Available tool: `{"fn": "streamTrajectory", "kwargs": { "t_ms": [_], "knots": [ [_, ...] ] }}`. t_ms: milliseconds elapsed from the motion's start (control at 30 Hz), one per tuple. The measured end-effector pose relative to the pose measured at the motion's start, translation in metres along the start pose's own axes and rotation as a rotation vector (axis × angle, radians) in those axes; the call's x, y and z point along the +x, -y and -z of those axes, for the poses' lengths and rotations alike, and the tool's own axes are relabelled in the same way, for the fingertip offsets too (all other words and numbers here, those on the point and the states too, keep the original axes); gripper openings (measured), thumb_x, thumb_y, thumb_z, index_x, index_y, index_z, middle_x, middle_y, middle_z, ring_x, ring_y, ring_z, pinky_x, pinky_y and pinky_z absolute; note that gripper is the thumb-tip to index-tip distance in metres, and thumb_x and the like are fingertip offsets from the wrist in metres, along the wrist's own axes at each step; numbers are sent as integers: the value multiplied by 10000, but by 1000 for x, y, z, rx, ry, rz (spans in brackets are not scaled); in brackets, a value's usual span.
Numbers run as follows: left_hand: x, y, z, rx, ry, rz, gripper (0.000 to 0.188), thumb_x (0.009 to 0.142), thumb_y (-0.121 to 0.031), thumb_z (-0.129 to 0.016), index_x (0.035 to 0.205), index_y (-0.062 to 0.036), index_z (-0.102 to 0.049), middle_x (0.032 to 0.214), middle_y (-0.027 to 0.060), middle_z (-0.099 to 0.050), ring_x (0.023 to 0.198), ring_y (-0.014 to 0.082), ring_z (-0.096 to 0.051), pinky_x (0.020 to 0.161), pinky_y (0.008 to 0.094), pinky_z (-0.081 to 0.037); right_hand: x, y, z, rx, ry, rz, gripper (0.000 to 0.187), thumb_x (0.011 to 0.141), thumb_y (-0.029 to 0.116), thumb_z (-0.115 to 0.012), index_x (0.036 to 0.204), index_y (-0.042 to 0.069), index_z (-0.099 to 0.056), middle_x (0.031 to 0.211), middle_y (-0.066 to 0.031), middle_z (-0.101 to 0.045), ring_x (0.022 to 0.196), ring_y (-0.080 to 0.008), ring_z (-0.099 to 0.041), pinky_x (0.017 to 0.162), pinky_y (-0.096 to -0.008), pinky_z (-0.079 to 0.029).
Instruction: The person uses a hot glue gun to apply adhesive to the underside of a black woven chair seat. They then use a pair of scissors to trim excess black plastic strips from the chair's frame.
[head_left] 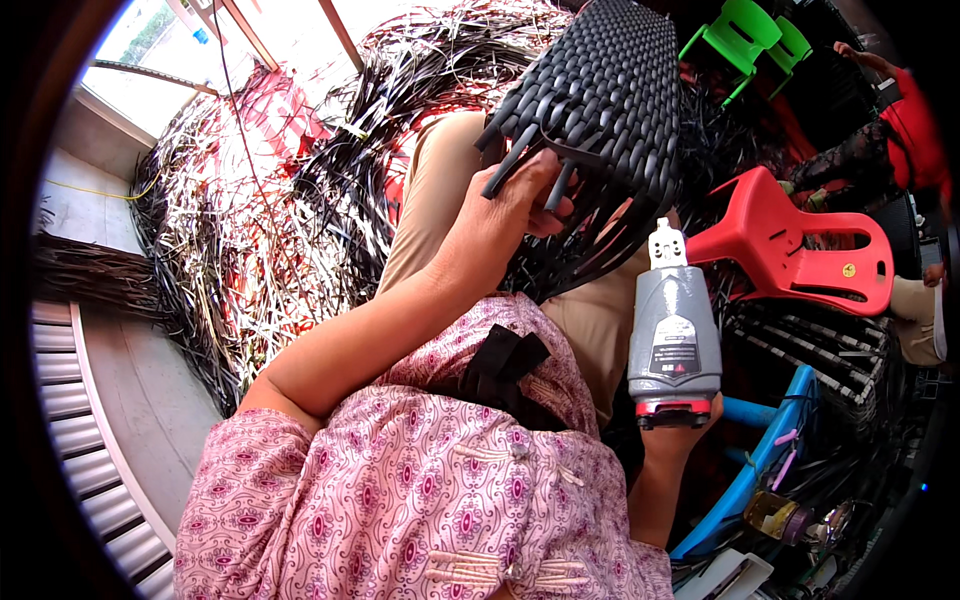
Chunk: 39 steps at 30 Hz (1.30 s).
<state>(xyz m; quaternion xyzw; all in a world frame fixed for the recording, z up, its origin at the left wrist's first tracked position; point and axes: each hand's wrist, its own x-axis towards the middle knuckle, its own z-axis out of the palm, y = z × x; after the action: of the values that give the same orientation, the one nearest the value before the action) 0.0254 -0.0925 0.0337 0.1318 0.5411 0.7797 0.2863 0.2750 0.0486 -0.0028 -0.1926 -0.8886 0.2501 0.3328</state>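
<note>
Head view shows, nearest you, your pink patterned shirt (pixel 400 490), with a grey power tool (pixel 675 320) raised just to the right of it. Your right hand (pixel 692 425) is mostly hidden beneath the tool's red-banded base but seems wrapped around its handle; the pale metal nose points away from you, probably so that it stays clear of your body. Your left hand (pixel 520 195) grips the near corner of a black woven panel (pixel 610 90), fingers curled in among the loose strip ends, likely to steady that edge. The panel slopes up and away above your beige trousers (pixel 430 190), and your lap seems to serve as its support. The tool's nose and the panel are apart. Past your right forearm leans a blue plastic frame (pixel 745 490). Farther off, a red plastic chair (pixel 770 225) stands to the right, and a great heap of loose strips (pixel 230 290) spreads to the left. Beyond are green plastic chairs (pixel 745 35) and a person in a red top (pixel 915 130).
</note>
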Motion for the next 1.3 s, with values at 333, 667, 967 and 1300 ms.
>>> {"fn": "streamTrajectory", "kwargs": {
  "t_ms": [333,667,967,1300],
  "knots": [
    [7,32,26,623,246,-380,388,1017,-276,-508,1349,-76,-519,1200,39,-615,1030,120,-585,866,298,-472,3,1,0,5,-13,-18,594,706,242,-804,1191,-20,-584,990,-183,-696,851,-354,-704,758,-399,-548],
    [3,-19,-11,-6,-70,22,312,926,-288,-658,1151,-82,-595,907,18,-625,735,114,-615,614,243,-488,8,6,3,-92,7,43,584,706,231,-799,1191,-12,-583,970,-183,-697,847,-355,-705,755,-398,-548],
    [19,-22,-6,63,-41,218,260,874,-302,-711,1003,-91,-632,820,13,-652,627,92,-601,553,218,-469,5,4,3,-133,37,58,562,705,197,-788,1184,-13,-583,972,-190,-694,850,-367,-698,763,-397,-544],
    [9,-1,-18,-250,1,260,138,908,-201,-696,962,-80,-656,847,16,-672,765,94,-646,589,196,-495,11,9,2,-114,70,64,563,701,204,-791,1179,-11,-586,983,-192,-691,839,-382,-691,757,-406,-543]
  ]
}}
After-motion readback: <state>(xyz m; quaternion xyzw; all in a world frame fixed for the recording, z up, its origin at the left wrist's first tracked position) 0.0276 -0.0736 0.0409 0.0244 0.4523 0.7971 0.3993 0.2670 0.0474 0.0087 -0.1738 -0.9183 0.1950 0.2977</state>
